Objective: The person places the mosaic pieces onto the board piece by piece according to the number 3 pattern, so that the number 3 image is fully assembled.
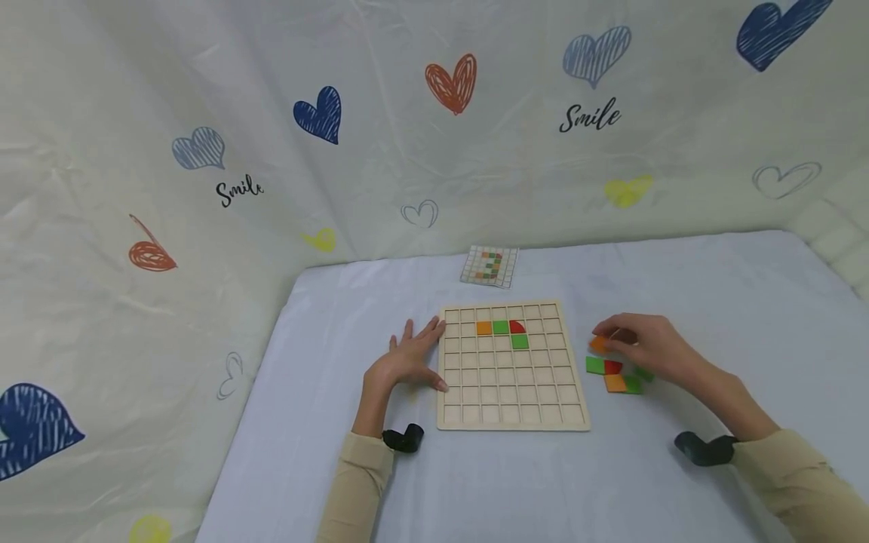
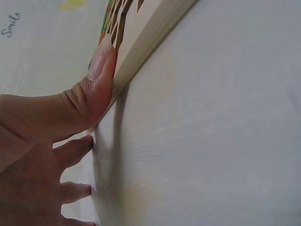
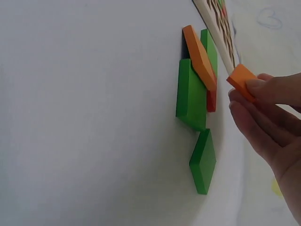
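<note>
A square wooden grid board point(image 1: 475, 392) lies on the white cloth. In its upper rows sit an orange tile point(image 1: 484, 328), a green tile point(image 1: 500, 327), a red rounded tile point(image 1: 517, 326) and, below the red one, another green tile point(image 1: 520, 342). My left hand point(image 1: 405, 360), fingers spread, rests at the board's left edge, its thumb point(image 2: 101, 61) against the rim. Right of the board, my right hand point(image 1: 648, 343) pinches an orange tile point(image 3: 241, 80) between thumb and fingers. Just beneath it lie loose green tiles point(image 3: 192, 94), a red tile point(image 1: 613, 367) and an orange tile point(image 1: 615, 384).
A small card point(image 1: 489, 267) printed with a coloured grid pattern lies behind the board. At the back hangs a pale curtain point(image 1: 380, 166) with hearts and "Smile" lettering. Black wrist devices point(image 1: 706, 449) are worn near both sleeves.
</note>
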`<move>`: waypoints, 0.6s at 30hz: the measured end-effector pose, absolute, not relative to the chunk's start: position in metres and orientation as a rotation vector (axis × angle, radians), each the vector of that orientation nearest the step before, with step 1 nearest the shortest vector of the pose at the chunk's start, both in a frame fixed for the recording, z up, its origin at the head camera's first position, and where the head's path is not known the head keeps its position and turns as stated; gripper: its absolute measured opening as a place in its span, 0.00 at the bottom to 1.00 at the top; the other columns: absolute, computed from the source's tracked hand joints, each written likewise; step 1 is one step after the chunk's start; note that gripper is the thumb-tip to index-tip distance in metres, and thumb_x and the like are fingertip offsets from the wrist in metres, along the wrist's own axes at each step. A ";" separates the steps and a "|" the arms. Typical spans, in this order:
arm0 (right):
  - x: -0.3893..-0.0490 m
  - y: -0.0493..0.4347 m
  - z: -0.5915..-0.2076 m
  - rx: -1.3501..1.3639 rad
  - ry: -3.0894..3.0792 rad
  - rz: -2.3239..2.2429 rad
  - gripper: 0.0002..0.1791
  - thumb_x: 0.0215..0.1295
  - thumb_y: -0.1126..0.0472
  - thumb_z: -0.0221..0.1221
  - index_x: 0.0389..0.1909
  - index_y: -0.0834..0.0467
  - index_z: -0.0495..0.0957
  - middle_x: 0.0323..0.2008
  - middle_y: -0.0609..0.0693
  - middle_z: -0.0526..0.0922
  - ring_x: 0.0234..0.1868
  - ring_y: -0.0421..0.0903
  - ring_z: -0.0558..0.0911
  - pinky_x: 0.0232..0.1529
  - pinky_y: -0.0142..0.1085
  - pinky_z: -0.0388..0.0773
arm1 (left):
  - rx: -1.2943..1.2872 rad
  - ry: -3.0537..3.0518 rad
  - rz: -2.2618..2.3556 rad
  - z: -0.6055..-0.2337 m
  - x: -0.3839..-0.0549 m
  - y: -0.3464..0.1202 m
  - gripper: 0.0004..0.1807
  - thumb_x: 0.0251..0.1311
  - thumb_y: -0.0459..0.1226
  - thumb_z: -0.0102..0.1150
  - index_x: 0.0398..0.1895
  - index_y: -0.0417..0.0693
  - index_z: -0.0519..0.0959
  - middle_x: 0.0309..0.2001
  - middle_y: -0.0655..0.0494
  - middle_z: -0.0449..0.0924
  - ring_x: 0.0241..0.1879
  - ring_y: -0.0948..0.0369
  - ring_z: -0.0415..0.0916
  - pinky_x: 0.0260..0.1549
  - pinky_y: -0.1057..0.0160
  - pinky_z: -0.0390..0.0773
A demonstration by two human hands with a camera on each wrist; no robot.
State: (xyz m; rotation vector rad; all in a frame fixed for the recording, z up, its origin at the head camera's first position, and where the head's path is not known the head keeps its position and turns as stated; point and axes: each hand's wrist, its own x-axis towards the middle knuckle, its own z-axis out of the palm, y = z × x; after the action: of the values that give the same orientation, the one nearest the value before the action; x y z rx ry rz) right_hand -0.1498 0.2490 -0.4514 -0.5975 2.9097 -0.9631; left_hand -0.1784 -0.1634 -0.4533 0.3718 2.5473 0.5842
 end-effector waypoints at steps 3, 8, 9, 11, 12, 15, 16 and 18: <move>-0.152 0.242 -0.450 -0.537 2.853 -1.005 0.11 0.63 0.67 0.69 0.46 0.61 0.85 0.41 0.52 0.89 0.39 0.48 0.87 0.37 0.29 0.82 | 0.374 2.545 0.585 -0.451 -0.178 -0.162 0.65 0.48 0.45 0.82 0.85 0.55 0.48 0.85 0.58 0.37 0.82 0.40 0.23 0.75 0.29 0.31; -0.154 0.230 -0.449 -0.500 2.826 -1.031 0.11 0.64 0.67 0.68 0.47 0.61 0.85 0.42 0.55 0.89 0.40 0.50 0.87 0.36 0.29 0.83 | 0.381 2.547 0.584 -0.449 -0.178 -0.161 0.65 0.47 0.45 0.83 0.84 0.55 0.49 0.85 0.57 0.38 0.82 0.40 0.24 0.75 0.29 0.33; -0.154 0.227 -0.449 -0.496 2.824 -1.034 0.11 0.64 0.67 0.68 0.47 0.61 0.85 0.43 0.55 0.89 0.40 0.50 0.87 0.37 0.31 0.84 | 0.379 2.548 0.583 -0.450 -0.178 -0.161 0.65 0.47 0.45 0.83 0.84 0.55 0.49 0.85 0.56 0.38 0.82 0.40 0.24 0.75 0.29 0.33; -0.154 0.222 -0.449 -0.486 2.813 -1.048 0.12 0.64 0.67 0.68 0.48 0.62 0.85 0.44 0.57 0.89 0.41 0.52 0.88 0.40 0.36 0.86 | 0.374 2.550 0.582 -0.449 -0.177 -0.161 0.65 0.46 0.45 0.83 0.84 0.55 0.49 0.85 0.56 0.39 0.82 0.40 0.24 0.75 0.29 0.33; -0.154 0.219 -0.449 -0.481 2.809 -1.054 0.13 0.64 0.67 0.67 0.49 0.63 0.85 0.45 0.57 0.88 0.42 0.52 0.87 0.42 0.39 0.87 | 0.371 2.552 0.582 -0.449 -0.177 -0.161 0.65 0.46 0.45 0.83 0.84 0.55 0.49 0.85 0.56 0.39 0.82 0.40 0.25 0.75 0.29 0.33; -0.155 0.212 -0.449 -0.479 2.795 -1.078 0.14 0.64 0.69 0.67 0.51 0.65 0.84 0.47 0.59 0.88 0.44 0.54 0.87 0.46 0.45 0.87 | 0.360 2.551 0.587 -0.449 -0.176 -0.161 0.65 0.46 0.45 0.83 0.84 0.56 0.49 0.85 0.55 0.39 0.82 0.40 0.24 0.75 0.30 0.33; -0.155 0.210 -0.450 -0.483 2.790 -1.087 0.15 0.63 0.69 0.67 0.51 0.66 0.84 0.48 0.60 0.88 0.45 0.54 0.87 0.47 0.46 0.87 | 0.359 2.550 0.585 -0.449 -0.176 -0.161 0.65 0.46 0.45 0.83 0.84 0.56 0.49 0.85 0.56 0.38 0.82 0.41 0.24 0.75 0.30 0.32; -0.156 0.206 -0.450 -0.491 2.784 -1.097 0.16 0.63 0.70 0.67 0.52 0.66 0.84 0.48 0.60 0.88 0.45 0.54 0.87 0.48 0.46 0.86 | 0.358 2.550 0.579 -0.448 -0.176 -0.162 0.65 0.46 0.46 0.83 0.85 0.57 0.49 0.85 0.55 0.38 0.82 0.41 0.24 0.75 0.30 0.32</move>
State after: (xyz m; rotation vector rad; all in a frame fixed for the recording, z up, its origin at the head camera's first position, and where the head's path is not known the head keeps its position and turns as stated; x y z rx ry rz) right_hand -0.1563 0.2058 -0.4505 -0.4915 2.7841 -1.0968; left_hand -0.1764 -0.1616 -0.4484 0.3578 2.5500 0.5789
